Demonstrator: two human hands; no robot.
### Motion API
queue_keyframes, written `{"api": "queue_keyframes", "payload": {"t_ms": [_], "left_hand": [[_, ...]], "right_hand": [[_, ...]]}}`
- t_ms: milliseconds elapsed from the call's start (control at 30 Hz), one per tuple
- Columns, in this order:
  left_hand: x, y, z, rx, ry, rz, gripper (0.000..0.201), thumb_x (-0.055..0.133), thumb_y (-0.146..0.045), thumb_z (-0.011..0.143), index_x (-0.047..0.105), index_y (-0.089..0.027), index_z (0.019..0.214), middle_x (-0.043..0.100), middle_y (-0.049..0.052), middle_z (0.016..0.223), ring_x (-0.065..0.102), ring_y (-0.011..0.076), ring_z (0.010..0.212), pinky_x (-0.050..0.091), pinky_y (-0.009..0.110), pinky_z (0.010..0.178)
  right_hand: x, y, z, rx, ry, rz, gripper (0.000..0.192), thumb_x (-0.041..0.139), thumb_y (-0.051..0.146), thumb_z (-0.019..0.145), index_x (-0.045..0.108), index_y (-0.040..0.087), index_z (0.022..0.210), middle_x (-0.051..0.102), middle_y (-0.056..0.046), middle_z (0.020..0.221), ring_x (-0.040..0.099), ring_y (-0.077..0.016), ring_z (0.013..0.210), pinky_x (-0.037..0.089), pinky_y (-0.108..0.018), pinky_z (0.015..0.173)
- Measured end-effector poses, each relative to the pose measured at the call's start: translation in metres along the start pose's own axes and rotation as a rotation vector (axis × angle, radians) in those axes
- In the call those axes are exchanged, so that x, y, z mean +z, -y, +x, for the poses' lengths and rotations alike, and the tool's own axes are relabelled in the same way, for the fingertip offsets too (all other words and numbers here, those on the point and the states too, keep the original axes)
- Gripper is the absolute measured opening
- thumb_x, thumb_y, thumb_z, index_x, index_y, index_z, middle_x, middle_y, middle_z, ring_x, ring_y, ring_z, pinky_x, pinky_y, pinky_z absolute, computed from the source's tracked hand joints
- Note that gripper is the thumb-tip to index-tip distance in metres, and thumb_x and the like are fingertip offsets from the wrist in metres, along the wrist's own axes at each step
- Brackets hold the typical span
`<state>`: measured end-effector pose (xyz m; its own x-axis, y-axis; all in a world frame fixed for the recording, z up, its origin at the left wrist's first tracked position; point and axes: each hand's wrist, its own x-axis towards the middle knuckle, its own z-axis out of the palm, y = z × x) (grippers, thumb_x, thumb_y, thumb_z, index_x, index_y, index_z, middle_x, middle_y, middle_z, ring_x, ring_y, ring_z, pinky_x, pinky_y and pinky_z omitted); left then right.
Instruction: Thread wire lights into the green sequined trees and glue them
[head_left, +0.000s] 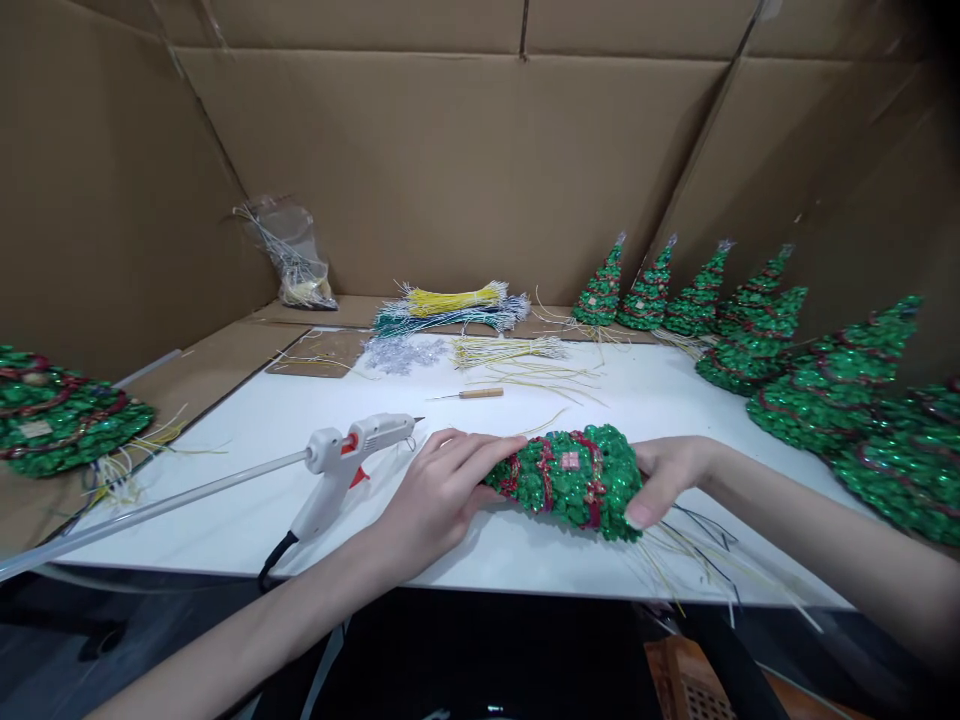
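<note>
Left hand [442, 485] fingers curl over the tip of the sequinned tree [574, 480]; right hand [664, 478] cups its base, both closed on it, lying near-centre on the white board [225, 520]. Best keep wires untangled; glue gun [349, 465] just left.

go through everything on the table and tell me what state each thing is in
Sequin tree: lying on its side, held at both ends.
Left hand: closed on the tree's narrow end.
Right hand: gripping its base.
Glue gun: resting, unheld.
Finished trees: upright.
Wire bundles: lying flat.
</note>
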<state>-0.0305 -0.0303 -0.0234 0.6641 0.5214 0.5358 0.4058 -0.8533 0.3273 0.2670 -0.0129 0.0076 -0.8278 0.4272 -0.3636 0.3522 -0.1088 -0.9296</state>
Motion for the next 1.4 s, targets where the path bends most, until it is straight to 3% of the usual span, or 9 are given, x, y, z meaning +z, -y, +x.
{"api": "queue_keyframes", "payload": {"t_ms": [133,367,600,767,1067,1167,1400], "left_hand": [[-0.002,0.001,-0.001,0.081,-0.047,0.067,0.051,0.052,-0.003,0.09,0.044,-0.023,0.136,0.062,0.006,0.129,0.059,0.0184,0.114,0.036,0.038,0.1],[-0.001,0.001,0.0,0.125,-0.087,0.131,0.047,0.051,-0.004,0.091,0.047,-0.021,0.135,0.064,0.007,0.128,0.061,0.0171,0.115,0.036,0.039,0.103],[-0.001,-0.002,-0.002,0.169,-0.115,0.175,0.045,0.052,-0.003,0.091,0.051,-0.021,0.133,0.065,0.008,0.127,0.061,0.0163,0.115,0.034,0.04,0.105],[-0.001,-0.003,-0.002,0.216,-0.153,0.192,0.047,0.052,0.001,0.088,0.053,-0.02,0.131,0.066,0.01,0.126,0.062,0.0172,0.116,0.034,0.041,0.104],[0.0,-0.005,-0.001,0.273,-0.212,0.227,0.049,0.047,0.005,0.084,0.058,-0.02,0.125,0.068,0.01,0.124,0.064,0.0186,0.112,0.037,0.042,0.102],[-0.001,-0.005,-0.001,0.273,-0.208,0.222,0.048,0.047,0.004,0.086,0.058,-0.02,0.126,0.068,0.01,0.124,0.064,0.0181,0.113,0.037,0.042,0.102],[-0.004,-0.005,0.011,0.279,-0.19,0.236,0.043,0.044,0.001,0.091,0.056,-0.022,0.126,0.069,0.006,0.122,0.065,0.0156,0.108,0.034,0.042,0.105]], "right_hand": [[0.02,0.011,-0.005,-0.067,0.015,-0.051,0.067,0.077,0.043,0.073,0.057,0.011,0.128,0.066,-0.009,0.118,0.06,-0.0222,0.114,0.042,-0.034,0.105],[0.035,-0.008,-0.011,-0.158,-0.13,-0.015,0.089,0.076,0.049,0.073,0.039,0.016,0.147,0.048,-0.013,0.145,0.043,-0.0274,0.135,0.034,-0.039,0.113],[0.037,-0.007,-0.006,-0.198,-0.095,-0.014,0.092,0.083,0.045,0.065,0.045,0.016,0.143,0.056,-0.013,0.136,0.045,-0.0304,0.133,0.034,-0.042,0.113],[0.033,-0.005,-0.002,-0.17,-0.017,-0.004,0.087,0.087,0.038,0.059,0.054,0.016,0.135,0.063,-0.01,0.127,0.057,-0.0297,0.12,0.043,-0.039,0.104],[0.034,-0.013,-0.001,-0.124,-0.05,-0.052,0.068,0.09,0.037,0.05,0.067,0.013,0.109,0.068,-0.006,0.105,0.061,-0.0289,0.107,0.048,-0.036,0.095],[0.034,-0.017,0.003,-0.185,-0.047,-0.045,0.067,0.092,0.039,0.043,0.069,0.013,0.099,0.068,-0.004,0.097,0.061,-0.0282,0.102,0.049,-0.033,0.09],[0.032,-0.015,0.005,-0.318,0.024,-0.058,0.081,0.089,0.035,0.056,0.06,0.018,0.13,0.064,-0.007,0.127,0.046,-0.0267,0.132,0.027,-0.031,0.114]]}}
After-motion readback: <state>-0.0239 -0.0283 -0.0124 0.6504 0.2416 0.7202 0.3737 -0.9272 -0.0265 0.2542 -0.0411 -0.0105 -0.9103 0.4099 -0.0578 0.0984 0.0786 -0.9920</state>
